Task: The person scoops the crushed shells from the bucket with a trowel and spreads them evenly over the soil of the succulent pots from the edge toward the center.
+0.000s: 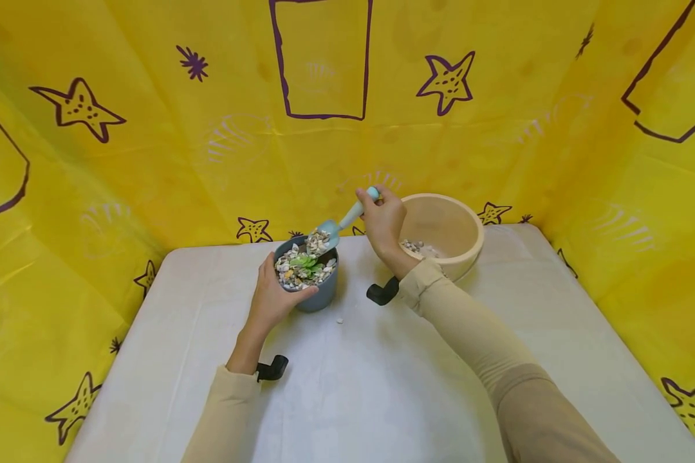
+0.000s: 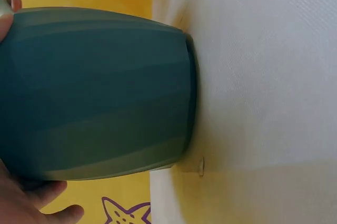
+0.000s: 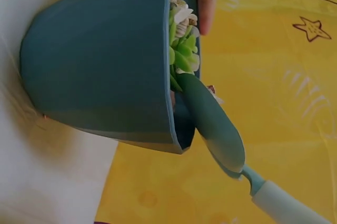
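Observation:
A blue-grey flowerpot point(image 1: 317, 299) stands on the table, with a small green succulent point(image 1: 305, 262) among pale pebbles in it. My left hand point(image 1: 271, 297) grips the pot from its left side, thumb along the front near the rim. In the left wrist view the pot's wall point(image 2: 105, 92) fills much of the picture. My right hand point(image 1: 384, 222) holds a light-blue hand trowel point(image 1: 352, 215) by its handle. Pebbles point(image 1: 318, 242) lie in the scoop, which slopes down over the pot's far rim. From the right wrist, the trowel's blade point(image 3: 216, 124) reaches in beside the green leaves.
To the right, partly behind my right wrist, stands a cream bowl point(image 1: 471, 247) with some pebbles point(image 1: 419, 248) at its bottom. One loose pebble point(image 1: 339, 320) lies on the white tablecloth point(image 1: 324, 399). Yellow patterned cloth point(image 1: 347, 154) hangs behind the table and along both sides.

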The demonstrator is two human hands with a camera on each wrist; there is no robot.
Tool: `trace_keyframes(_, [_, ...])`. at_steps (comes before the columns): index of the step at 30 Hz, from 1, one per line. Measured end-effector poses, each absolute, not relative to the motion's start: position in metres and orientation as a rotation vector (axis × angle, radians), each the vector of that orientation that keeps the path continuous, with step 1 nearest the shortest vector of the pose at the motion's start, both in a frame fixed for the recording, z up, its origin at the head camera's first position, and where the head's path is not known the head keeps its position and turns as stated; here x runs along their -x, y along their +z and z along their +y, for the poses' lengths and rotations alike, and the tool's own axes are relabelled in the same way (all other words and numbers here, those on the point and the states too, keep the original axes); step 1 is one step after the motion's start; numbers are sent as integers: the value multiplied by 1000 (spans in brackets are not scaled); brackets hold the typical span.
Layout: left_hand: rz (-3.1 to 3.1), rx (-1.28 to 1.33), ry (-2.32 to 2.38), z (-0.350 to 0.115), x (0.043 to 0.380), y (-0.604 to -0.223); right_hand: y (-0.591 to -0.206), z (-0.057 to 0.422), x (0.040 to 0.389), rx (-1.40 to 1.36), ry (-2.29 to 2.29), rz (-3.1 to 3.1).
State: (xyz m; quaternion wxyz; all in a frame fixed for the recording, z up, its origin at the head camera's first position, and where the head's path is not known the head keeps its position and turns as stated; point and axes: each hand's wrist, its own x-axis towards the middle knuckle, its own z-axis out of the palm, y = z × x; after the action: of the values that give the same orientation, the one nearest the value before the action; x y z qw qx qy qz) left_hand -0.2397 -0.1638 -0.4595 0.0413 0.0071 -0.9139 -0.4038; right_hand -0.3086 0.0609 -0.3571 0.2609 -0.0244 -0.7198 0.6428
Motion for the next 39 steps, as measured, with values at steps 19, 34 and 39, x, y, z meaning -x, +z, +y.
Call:
trace_keyframes(19, [-2842, 278, -1440, -198, 259, -460, -359, 58, 310, 35, 1726, -1934])
trace_keyframes(34, [-2836, 311, -1556, -204, 268, -458, -358, 64, 309, 52, 1743, -1918])
trace_keyframes(39, [-2821, 303, -1576, -201, 269, -461, -359, 69, 311, 86, 1745, -1915])
